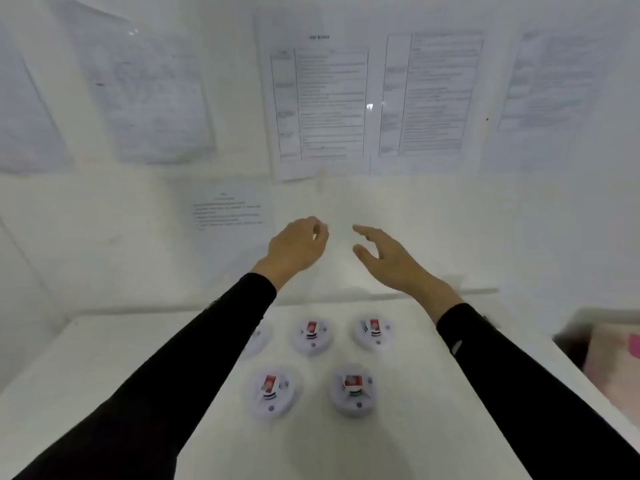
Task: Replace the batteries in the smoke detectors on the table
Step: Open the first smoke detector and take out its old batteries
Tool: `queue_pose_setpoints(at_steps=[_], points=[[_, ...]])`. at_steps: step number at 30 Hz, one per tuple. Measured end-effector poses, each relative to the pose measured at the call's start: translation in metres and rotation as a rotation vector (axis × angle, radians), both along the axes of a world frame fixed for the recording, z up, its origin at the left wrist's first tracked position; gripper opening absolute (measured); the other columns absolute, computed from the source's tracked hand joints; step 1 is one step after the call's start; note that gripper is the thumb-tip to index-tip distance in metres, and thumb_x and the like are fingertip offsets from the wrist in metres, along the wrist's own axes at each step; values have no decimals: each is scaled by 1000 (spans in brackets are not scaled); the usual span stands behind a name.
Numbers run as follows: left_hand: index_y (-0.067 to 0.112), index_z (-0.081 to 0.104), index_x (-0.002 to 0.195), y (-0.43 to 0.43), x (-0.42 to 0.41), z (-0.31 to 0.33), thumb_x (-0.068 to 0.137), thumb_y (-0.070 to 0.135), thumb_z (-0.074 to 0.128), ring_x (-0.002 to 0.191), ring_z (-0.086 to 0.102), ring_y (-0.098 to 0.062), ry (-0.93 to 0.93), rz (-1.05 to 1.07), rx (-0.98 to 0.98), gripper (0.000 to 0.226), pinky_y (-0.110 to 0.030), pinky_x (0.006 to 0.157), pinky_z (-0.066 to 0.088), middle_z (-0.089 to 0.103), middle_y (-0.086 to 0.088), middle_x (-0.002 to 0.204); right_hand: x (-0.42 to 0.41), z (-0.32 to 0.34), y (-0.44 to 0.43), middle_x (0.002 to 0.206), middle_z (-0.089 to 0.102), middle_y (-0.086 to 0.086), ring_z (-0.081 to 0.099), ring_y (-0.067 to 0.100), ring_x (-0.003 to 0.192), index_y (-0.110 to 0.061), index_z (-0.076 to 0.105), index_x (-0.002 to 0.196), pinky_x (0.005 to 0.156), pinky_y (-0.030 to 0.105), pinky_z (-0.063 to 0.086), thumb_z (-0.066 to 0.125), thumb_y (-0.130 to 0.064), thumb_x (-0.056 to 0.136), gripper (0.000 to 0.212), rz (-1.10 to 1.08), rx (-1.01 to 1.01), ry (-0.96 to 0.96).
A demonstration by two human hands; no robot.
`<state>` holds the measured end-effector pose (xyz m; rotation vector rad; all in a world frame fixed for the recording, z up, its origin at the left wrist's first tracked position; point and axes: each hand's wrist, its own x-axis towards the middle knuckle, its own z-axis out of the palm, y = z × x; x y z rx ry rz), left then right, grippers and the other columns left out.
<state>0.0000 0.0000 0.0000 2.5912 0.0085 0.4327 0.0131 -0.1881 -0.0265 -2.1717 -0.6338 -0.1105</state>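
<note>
Above table [433, 393], left hand [294, 247] loosely curled, right hand [391, 258] spread; batteries [269, 382] in detectors [353, 405] point toward wall [450, 220]

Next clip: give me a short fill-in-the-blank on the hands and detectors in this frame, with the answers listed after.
1. The left hand and right hand hover above the table, touching ____ of the smoke detectors.
2. The front row holds ____ units: the front left detector and the front right detector.
3. The left sleeve partly hides the ____ detector of the back row.
4. The right sleeve, like the left, is ____.
Missing words: none; two; leftmost; black.
</note>
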Motion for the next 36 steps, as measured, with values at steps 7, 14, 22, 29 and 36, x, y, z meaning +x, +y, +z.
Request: queue_pose_setpoints(at_steps=[7,14,22,29,36], points=[[19,61,99,-9,-50,-129,100,40,40,89,64,-20,306,-100,-156,30,-36,82,52,65,6,96,-66,-147,-21,150,30,-13,28,10,140,-24,26,150,109,26,25,70,-50,82,85,-60,-74,445],[12,56,133,-22,-85,-197,103,25,44,125,52,-19,458,-207,-313,34,-30,104,40,56,-5,136,-101,-213,-14,157,27,-1,27,19,144,-15,9,154,116,36,25,89,-45,58,128,-209,-96,552],[17,44,144,-35,-96,-210,101,36,49,134,43,-17,477,-116,-508,48,-26,105,35,47,-3,146,-106,-216,-15,143,48,-3,47,18,131,-17,21,150,109,31,33,85,-47,60,114,-256,-3,382],[23,50,137,-52,-87,-198,62,77,68,111,65,-17,569,-33,-1081,94,-40,103,49,66,1,122,-112,-183,-28,143,36,-20,36,-2,132,-34,18,149,104,20,35,82,-35,73,99,-61,147,187],[16,51,142,-96,-90,-172,94,55,50,134,50,-24,605,-331,-1709,62,-43,113,35,56,-10,142,-110,-133,-67,149,38,-14,33,3,139,-20,40,144,113,24,30,78,-33,80,75,59,198,29]])
